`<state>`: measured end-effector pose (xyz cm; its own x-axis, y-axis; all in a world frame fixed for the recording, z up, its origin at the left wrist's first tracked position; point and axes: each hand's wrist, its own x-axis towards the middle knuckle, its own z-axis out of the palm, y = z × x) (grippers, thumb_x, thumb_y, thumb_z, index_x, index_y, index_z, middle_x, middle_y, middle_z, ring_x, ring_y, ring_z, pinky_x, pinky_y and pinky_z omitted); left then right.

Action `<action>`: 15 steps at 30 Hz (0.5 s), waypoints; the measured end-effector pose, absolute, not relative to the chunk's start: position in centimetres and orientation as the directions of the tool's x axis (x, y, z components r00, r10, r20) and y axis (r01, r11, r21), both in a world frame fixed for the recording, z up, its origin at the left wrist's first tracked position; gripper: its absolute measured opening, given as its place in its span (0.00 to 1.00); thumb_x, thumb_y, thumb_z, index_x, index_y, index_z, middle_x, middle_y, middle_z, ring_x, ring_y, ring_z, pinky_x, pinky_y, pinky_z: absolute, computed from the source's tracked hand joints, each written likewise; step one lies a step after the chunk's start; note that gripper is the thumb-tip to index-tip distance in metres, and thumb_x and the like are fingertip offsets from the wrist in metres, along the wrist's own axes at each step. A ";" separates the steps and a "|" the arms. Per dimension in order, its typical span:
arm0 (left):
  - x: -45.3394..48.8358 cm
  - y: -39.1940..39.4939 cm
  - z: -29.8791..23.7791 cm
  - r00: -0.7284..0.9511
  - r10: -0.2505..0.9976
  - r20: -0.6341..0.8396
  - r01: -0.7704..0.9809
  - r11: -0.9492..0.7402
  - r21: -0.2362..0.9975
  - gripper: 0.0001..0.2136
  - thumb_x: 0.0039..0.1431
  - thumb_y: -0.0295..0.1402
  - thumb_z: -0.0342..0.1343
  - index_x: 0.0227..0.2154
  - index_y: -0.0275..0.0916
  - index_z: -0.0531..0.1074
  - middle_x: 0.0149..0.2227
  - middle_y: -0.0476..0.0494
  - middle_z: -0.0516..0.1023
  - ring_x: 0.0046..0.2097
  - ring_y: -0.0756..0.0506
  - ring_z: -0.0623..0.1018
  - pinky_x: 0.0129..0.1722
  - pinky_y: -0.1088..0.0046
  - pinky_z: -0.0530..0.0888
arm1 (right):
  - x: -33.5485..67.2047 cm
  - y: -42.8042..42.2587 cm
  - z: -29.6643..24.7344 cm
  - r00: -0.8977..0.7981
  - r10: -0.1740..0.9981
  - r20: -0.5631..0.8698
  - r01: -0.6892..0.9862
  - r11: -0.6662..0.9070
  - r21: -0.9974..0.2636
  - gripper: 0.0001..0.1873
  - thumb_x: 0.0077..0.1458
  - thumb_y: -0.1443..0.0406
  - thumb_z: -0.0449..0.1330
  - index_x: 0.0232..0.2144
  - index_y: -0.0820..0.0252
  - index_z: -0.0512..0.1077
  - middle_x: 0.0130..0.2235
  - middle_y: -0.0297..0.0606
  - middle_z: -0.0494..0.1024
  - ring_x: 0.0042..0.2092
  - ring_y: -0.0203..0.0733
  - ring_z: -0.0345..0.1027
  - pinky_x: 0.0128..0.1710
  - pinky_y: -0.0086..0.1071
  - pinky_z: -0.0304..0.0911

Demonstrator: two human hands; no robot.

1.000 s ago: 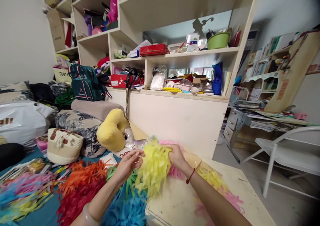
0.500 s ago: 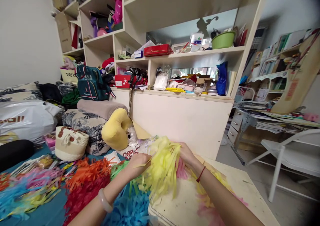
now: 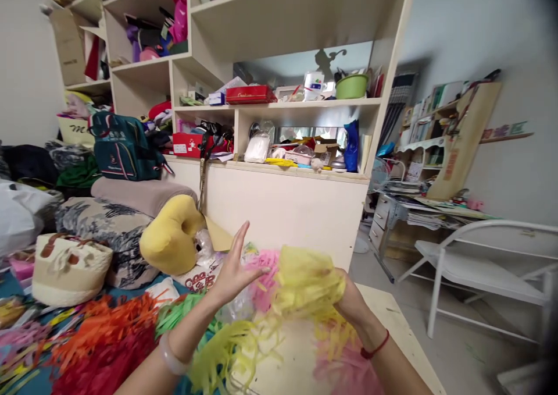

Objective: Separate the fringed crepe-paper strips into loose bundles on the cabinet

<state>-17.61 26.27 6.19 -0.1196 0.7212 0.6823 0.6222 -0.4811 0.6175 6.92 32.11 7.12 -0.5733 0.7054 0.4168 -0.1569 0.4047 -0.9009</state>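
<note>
My left hand (image 3: 235,270) is open, its thumb and fingers apart, near a pink paper fringe (image 3: 264,276). My right hand (image 3: 349,299) grips a bunch of yellow paper fringe (image 3: 307,278) by its right side; the strips are blurred. Below my left hand, another yellow fringe bunch (image 3: 224,351) hangs over the left edge of a pale wooden board (image 3: 285,348). Pink and yellow strips (image 3: 344,354) lie on the board under my right forearm. Green fringe (image 3: 185,313), orange fringe (image 3: 108,325) and red fringe (image 3: 107,363) are piled to the left.
A yellow cushion (image 3: 172,238), a straw bag (image 3: 70,270) and a teal backpack (image 3: 124,148) sit at the left. Behind stands a shelf unit (image 3: 279,200) full of items. A white folding chair (image 3: 483,261) is on the right.
My left hand has let go of the yellow fringe and opened. My right hand still holds its yellow bunch, now lower. The view has turned right, and a yellow bunch shows at lower left.
</note>
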 end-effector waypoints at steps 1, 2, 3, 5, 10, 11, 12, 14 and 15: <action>-16.6 26.2 7.3 -0.038 0.720 0.693 0.566 -0.556 0.609 0.44 0.49 0.43 0.62 0.65 0.42 0.45 0.68 0.38 0.46 0.68 0.38 0.45 0.64 0.56 0.48 | 7.3 31.7 7.2 -0.588 0.690 0.423 -0.152 0.419 -0.895 0.14 0.47 0.55 0.65 0.31 0.59 0.80 0.39 0.45 0.81 0.42 0.52 0.73 0.42 0.41 0.69; -15.8 26.0 8.3 0.073 0.734 0.675 0.513 -0.608 0.606 0.40 0.48 0.42 0.64 0.63 0.42 0.54 0.66 0.38 0.54 0.67 0.36 0.49 0.63 0.56 0.50 | 7.9 31.4 7.4 -0.602 0.668 0.437 -0.153 0.441 -0.885 0.14 0.47 0.55 0.65 0.32 0.58 0.80 0.44 0.45 0.79 0.46 0.52 0.71 0.46 0.41 0.67; -14.9 25.9 9.1 0.185 0.752 0.632 0.473 -0.632 0.613 0.31 0.49 0.42 0.63 0.57 0.41 0.64 0.61 0.37 0.64 0.65 0.35 0.56 0.62 0.57 0.54 | 8.5 31.4 7.5 -0.617 0.642 0.456 -0.157 0.468 -0.870 0.14 0.49 0.55 0.64 0.33 0.58 0.81 0.48 0.44 0.77 0.50 0.53 0.69 0.50 0.41 0.65; -13.6 25.6 10.2 0.331 0.782 0.527 0.459 -0.622 0.634 0.14 0.53 0.41 0.59 0.39 0.37 0.77 0.44 0.39 0.78 0.51 0.37 0.73 0.52 0.63 0.67 | 10.5 31.9 7.6 -0.649 0.592 0.478 -0.137 0.527 -0.839 0.14 0.51 0.55 0.63 0.35 0.56 0.81 0.53 0.44 0.72 0.54 0.52 0.65 0.54 0.42 0.61; -11.3 24.0 11.1 0.262 0.802 0.537 0.619 -0.567 0.544 0.09 0.56 0.31 0.53 0.22 0.36 0.71 0.22 0.50 0.70 0.26 0.50 0.67 0.28 0.76 0.63 | 17.4 33.1 8.4 -0.519 0.731 0.443 0.270 0.631 -0.727 0.28 0.52 0.53 0.62 0.54 0.52 0.69 0.58 0.47 0.67 0.58 0.57 0.61 0.57 0.55 0.54; -10.8 23.6 11.4 0.259 0.793 0.552 0.679 -0.556 0.480 0.08 0.54 0.29 0.53 0.22 0.36 0.70 0.21 0.51 0.69 0.25 0.50 0.66 0.27 0.76 0.62 | 18.1 32.6 8.6 -0.462 0.736 0.495 0.294 0.653 -0.698 0.30 0.52 0.53 0.61 0.56 0.52 0.67 0.60 0.47 0.64 0.61 0.58 0.55 0.60 0.56 0.49; -10.2 23.2 11.7 0.274 0.782 0.560 0.727 -0.549 0.412 0.06 0.53 0.27 0.52 0.22 0.37 0.70 0.21 0.51 0.69 0.25 0.50 0.66 0.27 0.76 0.61 | 18.2 31.9 8.8 -0.451 0.720 0.528 0.268 0.673 -0.690 0.33 0.53 0.52 0.61 0.59 0.51 0.62 0.63 0.46 0.60 0.64 0.56 0.50 0.62 0.54 0.46; -9.1 22.5 12.4 0.335 0.763 0.553 0.765 -0.563 0.314 0.05 0.52 0.26 0.51 0.24 0.37 0.70 0.23 0.50 0.71 0.26 0.50 0.67 0.27 0.76 0.61 | 16.9 30.0 9.1 -0.534 0.650 0.541 0.122 0.692 -0.711 0.45 0.50 0.54 0.64 0.65 0.50 0.48 0.65 0.44 0.55 0.65 0.52 0.46 0.63 0.49 0.46; -8.7 22.2 12.7 0.364 0.756 0.545 0.753 -0.583 0.306 0.05 0.52 0.26 0.51 0.25 0.37 0.71 0.24 0.49 0.72 0.26 0.49 0.68 0.28 0.76 0.62 | 15.7 29.2 9.0 -0.536 0.665 0.519 0.109 0.665 -0.739 0.51 0.47 0.57 0.67 0.66 0.48 0.43 0.65 0.43 0.55 0.65 0.52 0.47 0.62 0.48 0.49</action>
<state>-8.74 22.22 12.74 0.3636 0.7557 0.5447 0.7531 -0.5826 0.3056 15.73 29.18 9.03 -0.5363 0.6653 0.5194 0.1089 0.6648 -0.7390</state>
